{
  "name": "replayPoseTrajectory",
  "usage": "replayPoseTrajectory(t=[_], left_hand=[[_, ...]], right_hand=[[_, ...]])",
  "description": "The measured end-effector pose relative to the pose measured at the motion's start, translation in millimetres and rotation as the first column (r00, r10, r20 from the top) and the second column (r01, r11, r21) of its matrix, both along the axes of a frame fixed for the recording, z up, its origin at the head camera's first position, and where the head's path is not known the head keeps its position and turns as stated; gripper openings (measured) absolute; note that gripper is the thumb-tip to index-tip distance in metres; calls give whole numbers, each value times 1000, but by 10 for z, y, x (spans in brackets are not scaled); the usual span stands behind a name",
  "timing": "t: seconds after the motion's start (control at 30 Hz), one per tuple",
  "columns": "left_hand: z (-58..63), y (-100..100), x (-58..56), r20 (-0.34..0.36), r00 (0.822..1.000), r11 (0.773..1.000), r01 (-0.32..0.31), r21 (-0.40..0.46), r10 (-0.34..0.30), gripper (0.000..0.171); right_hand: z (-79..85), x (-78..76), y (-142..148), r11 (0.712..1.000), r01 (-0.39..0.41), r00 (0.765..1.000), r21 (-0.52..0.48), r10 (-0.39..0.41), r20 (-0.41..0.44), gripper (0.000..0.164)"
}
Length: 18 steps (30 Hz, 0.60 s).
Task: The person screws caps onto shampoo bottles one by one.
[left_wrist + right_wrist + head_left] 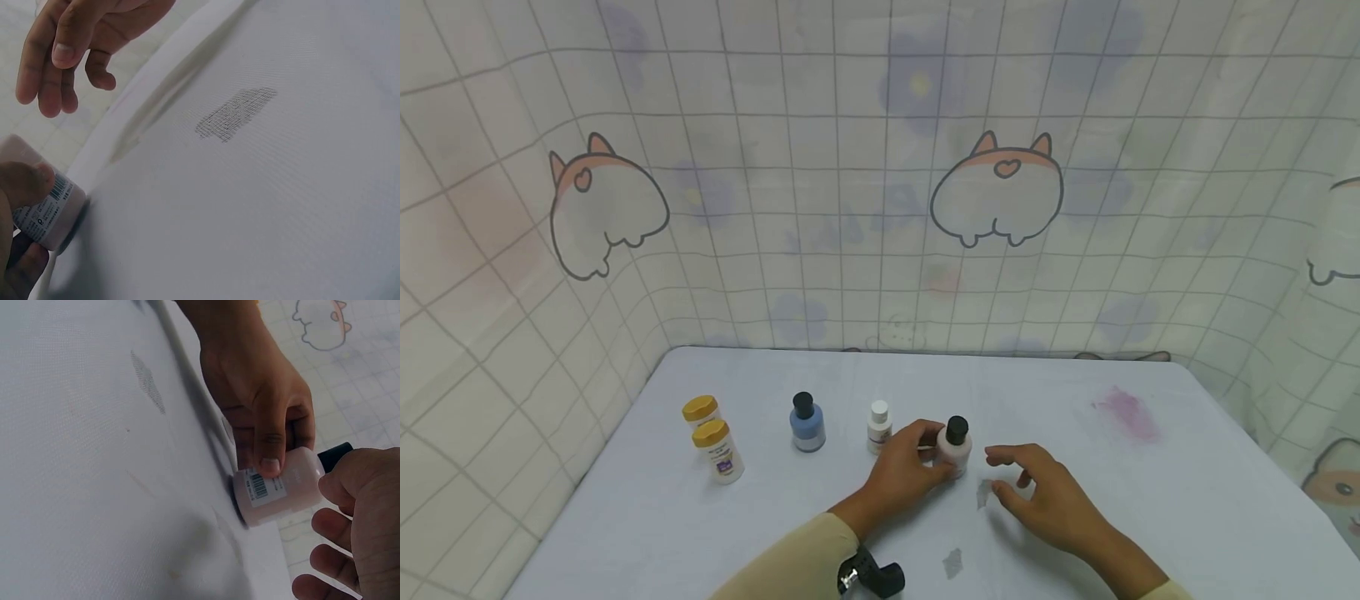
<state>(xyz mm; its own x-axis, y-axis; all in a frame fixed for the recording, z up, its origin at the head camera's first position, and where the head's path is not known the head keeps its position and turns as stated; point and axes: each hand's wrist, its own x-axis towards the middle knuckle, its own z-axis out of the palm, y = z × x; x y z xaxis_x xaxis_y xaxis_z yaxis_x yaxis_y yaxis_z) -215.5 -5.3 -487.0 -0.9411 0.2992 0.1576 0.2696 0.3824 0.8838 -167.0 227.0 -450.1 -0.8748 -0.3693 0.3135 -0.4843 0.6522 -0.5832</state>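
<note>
My left hand (901,473) grips a pale pink bottle (956,455) with a black cap, its thumb and fingers around the body. The bottle stands upright on the white table. In the right wrist view the left thumb presses beside the barcode label of this pink bottle (302,482). My right hand (1047,498) is held just right of the bottle, fingers loosely bent and holding nothing; the head view shows a gap between them. Left of the gripped bottle, partly behind the left hand, stands a small white bottle (879,432) with a white cap.
A blue bottle (807,428) with a black cap stands farther left. Two white bottles with yellow caps, a front one (724,460) and a rear one (701,408), stand at the table's left. A pink stain (1131,414) marks the white table (1195,500). A patterned curtain (850,183) surrounds the table.
</note>
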Motion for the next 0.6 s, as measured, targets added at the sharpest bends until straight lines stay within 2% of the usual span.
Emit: replayPoseTrajectory(t=[0.37, 0.6], left_hand=[[-19, 89, -99, -12, 999, 999, -39, 11, 39, 51], [-25, 120, -110, -15, 998, 998, -60, -8, 60, 52]], right_hand=[[-14, 2, 18, 1000, 21, 1000, 11, -21, 6, 43], [-17, 1, 23, 1000, 15, 1000, 10, -15, -3, 43]])
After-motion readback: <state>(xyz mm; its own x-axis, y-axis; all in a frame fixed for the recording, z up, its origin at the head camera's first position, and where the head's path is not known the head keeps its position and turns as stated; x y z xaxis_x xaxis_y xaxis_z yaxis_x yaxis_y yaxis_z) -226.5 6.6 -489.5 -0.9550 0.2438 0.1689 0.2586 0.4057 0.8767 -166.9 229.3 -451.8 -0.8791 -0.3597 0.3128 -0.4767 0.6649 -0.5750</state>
